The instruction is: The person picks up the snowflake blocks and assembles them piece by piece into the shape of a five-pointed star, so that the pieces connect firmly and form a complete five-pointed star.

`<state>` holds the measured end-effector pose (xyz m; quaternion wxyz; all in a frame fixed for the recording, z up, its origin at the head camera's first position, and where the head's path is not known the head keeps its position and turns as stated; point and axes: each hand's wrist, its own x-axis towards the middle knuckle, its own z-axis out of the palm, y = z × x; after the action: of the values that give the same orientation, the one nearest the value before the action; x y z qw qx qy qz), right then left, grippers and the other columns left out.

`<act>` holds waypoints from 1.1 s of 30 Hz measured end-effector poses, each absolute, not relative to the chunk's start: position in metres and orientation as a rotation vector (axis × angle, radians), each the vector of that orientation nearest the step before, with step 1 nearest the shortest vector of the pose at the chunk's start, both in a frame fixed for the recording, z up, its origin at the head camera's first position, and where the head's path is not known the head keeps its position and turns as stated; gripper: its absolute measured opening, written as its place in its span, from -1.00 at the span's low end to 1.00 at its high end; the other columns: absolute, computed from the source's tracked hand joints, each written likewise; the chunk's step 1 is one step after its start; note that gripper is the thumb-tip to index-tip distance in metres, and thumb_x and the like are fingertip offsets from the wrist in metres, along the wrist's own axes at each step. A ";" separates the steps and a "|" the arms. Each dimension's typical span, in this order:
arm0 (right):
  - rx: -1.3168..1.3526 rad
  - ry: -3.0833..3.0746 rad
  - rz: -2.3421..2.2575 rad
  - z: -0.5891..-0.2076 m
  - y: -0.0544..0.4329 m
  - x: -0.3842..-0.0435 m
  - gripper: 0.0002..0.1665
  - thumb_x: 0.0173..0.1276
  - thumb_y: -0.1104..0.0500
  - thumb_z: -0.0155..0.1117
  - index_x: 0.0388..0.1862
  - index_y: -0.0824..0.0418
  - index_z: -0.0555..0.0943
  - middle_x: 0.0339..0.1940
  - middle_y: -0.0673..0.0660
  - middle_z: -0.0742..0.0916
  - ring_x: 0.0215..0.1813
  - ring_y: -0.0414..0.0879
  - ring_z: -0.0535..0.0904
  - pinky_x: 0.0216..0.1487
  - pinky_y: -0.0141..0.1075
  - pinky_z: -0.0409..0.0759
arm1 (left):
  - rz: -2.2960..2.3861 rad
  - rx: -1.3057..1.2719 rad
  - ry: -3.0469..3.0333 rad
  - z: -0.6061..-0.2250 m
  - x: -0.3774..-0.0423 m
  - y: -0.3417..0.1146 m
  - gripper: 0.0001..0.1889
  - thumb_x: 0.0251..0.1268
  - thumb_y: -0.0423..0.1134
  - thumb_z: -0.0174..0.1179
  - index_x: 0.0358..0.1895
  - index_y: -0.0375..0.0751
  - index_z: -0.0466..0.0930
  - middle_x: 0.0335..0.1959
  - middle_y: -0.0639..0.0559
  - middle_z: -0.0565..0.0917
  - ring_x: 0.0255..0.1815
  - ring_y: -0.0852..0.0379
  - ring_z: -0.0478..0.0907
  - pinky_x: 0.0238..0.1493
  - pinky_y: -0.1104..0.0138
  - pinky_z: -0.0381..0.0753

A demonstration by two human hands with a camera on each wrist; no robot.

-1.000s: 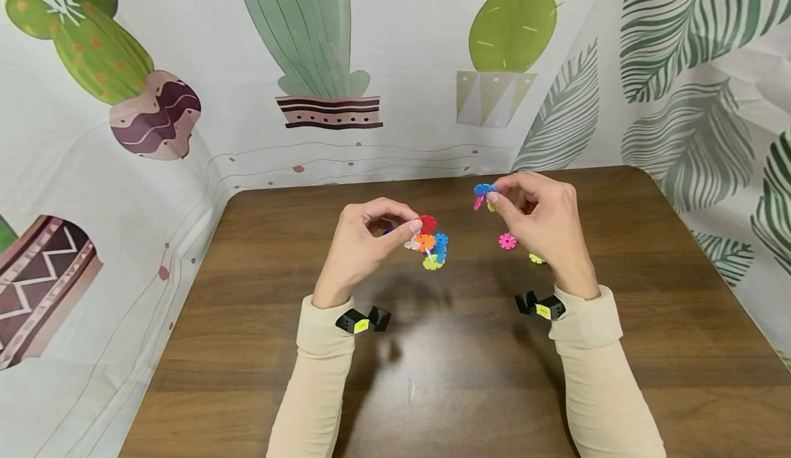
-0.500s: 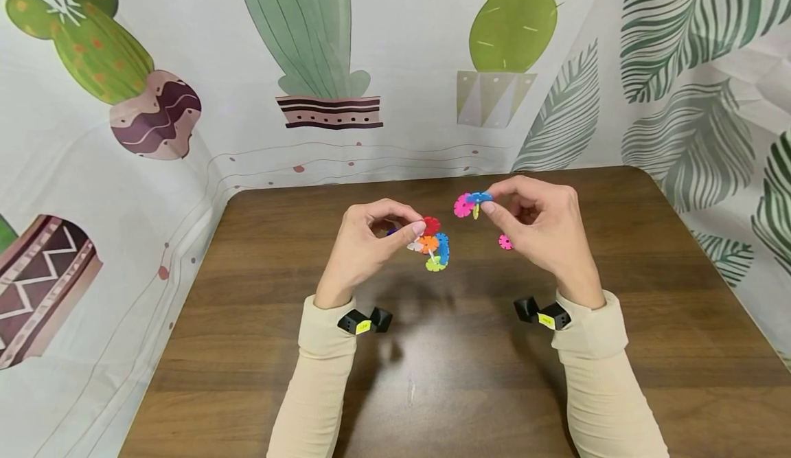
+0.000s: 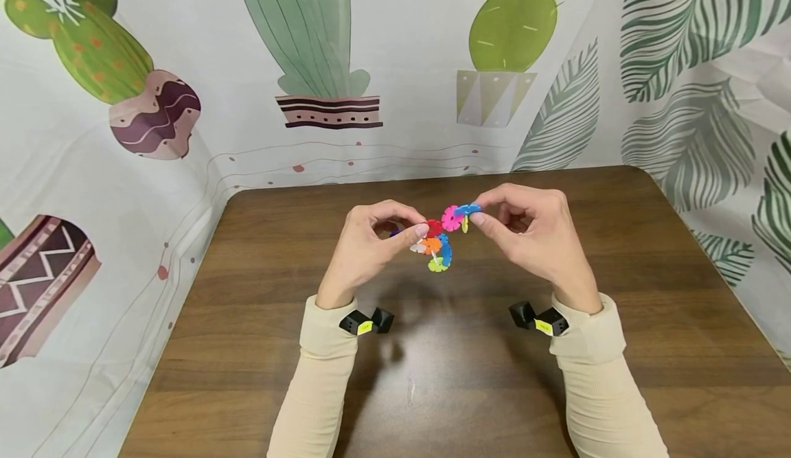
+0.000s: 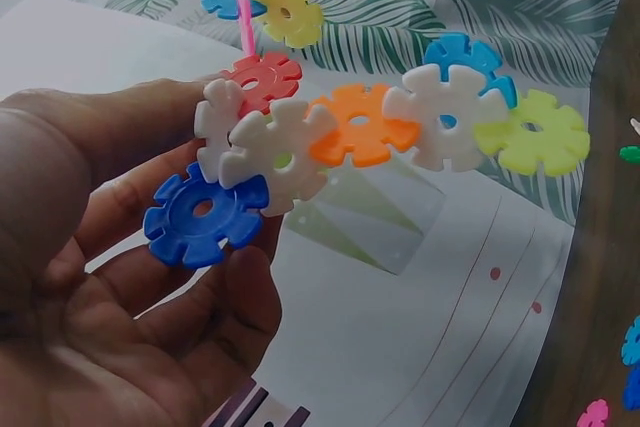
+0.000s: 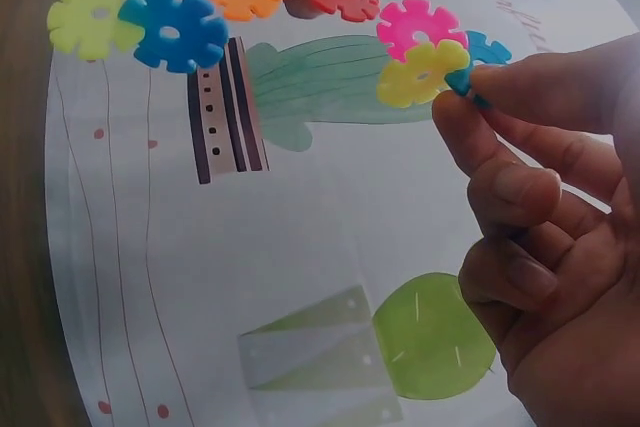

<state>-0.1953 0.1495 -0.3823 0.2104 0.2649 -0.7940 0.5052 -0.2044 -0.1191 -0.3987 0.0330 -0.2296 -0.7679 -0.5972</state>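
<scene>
My left hand [image 3: 371,245] pinches a chain of interlocked snowflake building discs. In the left wrist view it has a dark blue disc [image 4: 205,215], white discs [image 4: 285,152], an orange disc [image 4: 365,125], a light blue disc [image 4: 462,55], a yellow-green disc [image 4: 535,132] and a red disc [image 4: 265,80]. My right hand [image 3: 531,235] pinches a smaller cluster by its blue disc [image 5: 487,52]; joined to that are a pink disc [image 5: 422,29] and a yellow disc [image 5: 425,74]. In the left wrist view the pink disc stands edge-on right at the red disc's rim.
Both hands are above a brown wooden table [image 3: 278,389], in front of a cloth backdrop [image 3: 420,46] printed with cacti and leaves. Loose discs, a pink disc [image 4: 593,414] among them, lie on the table at the left wrist view's right edge. Black cameras sit on both wrists.
My right hand has moved left and slightly down, bringing its cluster from well apart to the red disc. The cluster has turned, showing the pink disc's face. My left hand has shifted slightly right.
</scene>
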 end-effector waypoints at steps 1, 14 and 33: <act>0.738 -2.207 1.409 -0.382 0.149 -0.195 -0.78 0.25 0.37 0.60 -0.24 0.06 0.83 -0.61 -0.09 0.59 -0.59 -0.25 0.36 -0.62 -0.41 0.25 | -1.833 -0.714 -2.363 -0.399 -0.205 -0.119 -0.95 0.36 -0.15 0.51 -0.19 0.10 0.85 -0.24 0.17 0.83 -0.36 0.04 0.63 -0.33 0.33 0.60; 0.757 -2.214 1.414 -0.383 0.146 -0.195 -0.77 0.24 0.38 0.59 -0.25 0.07 0.83 -0.64 -0.06 0.56 -0.59 -0.25 0.33 -0.62 -0.40 0.22 | -1.813 -0.770 -2.372 -0.402 -0.205 -0.116 -0.95 0.35 -0.17 0.52 -0.19 0.08 0.85 -0.28 0.18 0.82 -0.41 0.01 0.59 -0.39 0.26 0.56; 0.835 -2.188 1.396 -0.385 0.140 -0.199 -0.79 0.25 0.37 0.60 -0.30 0.06 0.82 -0.51 -0.14 0.64 -0.55 -0.27 0.36 -0.55 -0.43 0.23 | -1.838 -0.843 -2.419 -0.401 -0.205 -0.113 -0.96 0.33 -0.20 0.53 -0.22 0.05 0.86 -0.24 0.18 0.81 -0.23 0.12 0.71 -0.19 0.32 0.72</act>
<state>-0.1991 0.1399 -0.3855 0.2062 0.2998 -0.7852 0.5011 -0.2047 -0.1133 -0.4008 -0.0057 -0.2674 -0.7672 -0.5829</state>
